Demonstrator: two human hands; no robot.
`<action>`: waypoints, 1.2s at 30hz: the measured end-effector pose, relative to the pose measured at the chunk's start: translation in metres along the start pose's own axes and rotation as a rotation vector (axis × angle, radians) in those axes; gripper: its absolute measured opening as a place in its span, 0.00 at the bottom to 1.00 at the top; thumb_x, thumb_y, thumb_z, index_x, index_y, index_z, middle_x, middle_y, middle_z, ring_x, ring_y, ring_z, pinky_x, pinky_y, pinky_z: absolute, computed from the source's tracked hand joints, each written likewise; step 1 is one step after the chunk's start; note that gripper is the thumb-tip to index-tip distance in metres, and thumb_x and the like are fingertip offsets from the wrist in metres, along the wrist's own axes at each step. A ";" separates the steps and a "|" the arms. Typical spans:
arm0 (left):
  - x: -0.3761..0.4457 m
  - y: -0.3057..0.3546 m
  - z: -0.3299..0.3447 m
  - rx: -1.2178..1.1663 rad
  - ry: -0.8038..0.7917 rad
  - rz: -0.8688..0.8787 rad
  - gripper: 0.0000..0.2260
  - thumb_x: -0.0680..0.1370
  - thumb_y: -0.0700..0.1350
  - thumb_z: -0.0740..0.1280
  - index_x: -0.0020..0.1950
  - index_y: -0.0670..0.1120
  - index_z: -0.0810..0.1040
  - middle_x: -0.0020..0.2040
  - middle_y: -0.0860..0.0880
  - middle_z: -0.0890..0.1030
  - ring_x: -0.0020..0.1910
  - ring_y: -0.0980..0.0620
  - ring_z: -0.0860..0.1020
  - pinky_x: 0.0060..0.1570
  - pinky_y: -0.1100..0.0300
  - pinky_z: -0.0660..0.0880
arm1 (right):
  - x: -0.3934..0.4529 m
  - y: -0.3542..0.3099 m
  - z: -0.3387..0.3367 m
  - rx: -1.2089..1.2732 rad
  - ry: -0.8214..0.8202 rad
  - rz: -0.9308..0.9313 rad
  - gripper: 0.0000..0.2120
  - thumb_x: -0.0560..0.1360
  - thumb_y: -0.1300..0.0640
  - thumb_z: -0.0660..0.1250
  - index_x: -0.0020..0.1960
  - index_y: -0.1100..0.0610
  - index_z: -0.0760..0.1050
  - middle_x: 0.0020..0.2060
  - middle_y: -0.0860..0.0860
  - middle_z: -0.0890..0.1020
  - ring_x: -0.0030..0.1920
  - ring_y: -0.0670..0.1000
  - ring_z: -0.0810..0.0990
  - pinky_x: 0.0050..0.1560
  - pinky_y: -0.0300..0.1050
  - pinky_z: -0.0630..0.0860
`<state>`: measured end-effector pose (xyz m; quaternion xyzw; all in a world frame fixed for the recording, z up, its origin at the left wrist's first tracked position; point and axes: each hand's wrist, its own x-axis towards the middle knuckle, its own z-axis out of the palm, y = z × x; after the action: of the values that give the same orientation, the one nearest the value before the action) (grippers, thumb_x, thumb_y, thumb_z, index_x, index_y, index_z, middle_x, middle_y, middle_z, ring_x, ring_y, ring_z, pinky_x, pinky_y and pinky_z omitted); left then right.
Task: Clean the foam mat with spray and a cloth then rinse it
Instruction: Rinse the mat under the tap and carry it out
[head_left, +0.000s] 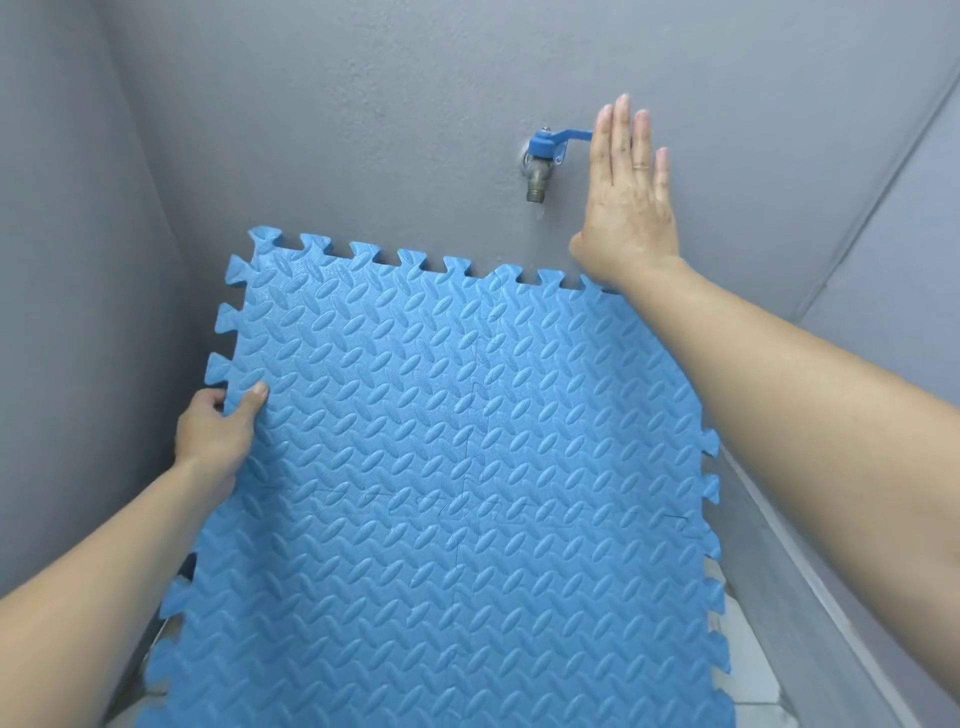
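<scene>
Grey wall (363, 130), one tap (540, 156): left hand (218, 436) grips one mat (441, 467), right hand (628, 197) flat.

Blue interlocking foam mat (441, 467), diamond-textured, tilted up below the wall tap (540, 161), seemingly dry.

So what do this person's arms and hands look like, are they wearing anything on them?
Both forearms are bare, with no sleeves, gloves or watch in view. The right hand wears a thin gold-coloured ring on one finger. The left hand shows no ring or other jewellery from this angle. The fingernails look short and unpainted.
</scene>
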<state>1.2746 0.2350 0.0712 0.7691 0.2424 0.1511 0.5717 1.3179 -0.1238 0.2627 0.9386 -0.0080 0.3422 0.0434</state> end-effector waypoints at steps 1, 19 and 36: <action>0.000 0.000 0.000 0.000 -0.001 -0.001 0.29 0.75 0.58 0.68 0.69 0.42 0.69 0.67 0.42 0.73 0.63 0.41 0.73 0.60 0.49 0.69 | 0.001 0.000 -0.004 0.034 -0.032 0.000 0.47 0.67 0.67 0.60 0.79 0.61 0.37 0.79 0.56 0.40 0.79 0.58 0.39 0.77 0.57 0.42; -0.032 0.015 0.029 -0.027 -0.247 0.020 0.26 0.74 0.54 0.72 0.66 0.43 0.70 0.61 0.52 0.75 0.55 0.52 0.74 0.53 0.58 0.70 | -0.270 0.130 0.093 0.810 -0.106 1.345 0.42 0.62 0.31 0.73 0.66 0.57 0.71 0.62 0.52 0.78 0.62 0.56 0.77 0.63 0.50 0.70; -0.046 -0.020 -0.063 0.097 -0.201 -0.182 0.30 0.67 0.54 0.77 0.64 0.44 0.72 0.56 0.51 0.80 0.46 0.56 0.80 0.42 0.60 0.77 | -0.270 0.094 0.054 1.010 -0.291 1.305 0.45 0.53 0.31 0.78 0.64 0.51 0.71 0.58 0.48 0.80 0.55 0.49 0.81 0.59 0.54 0.78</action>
<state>1.2003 0.2648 0.0733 0.7820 0.2596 0.0091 0.5666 1.1414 -0.2262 0.0553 0.6871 -0.4009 0.1365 -0.5903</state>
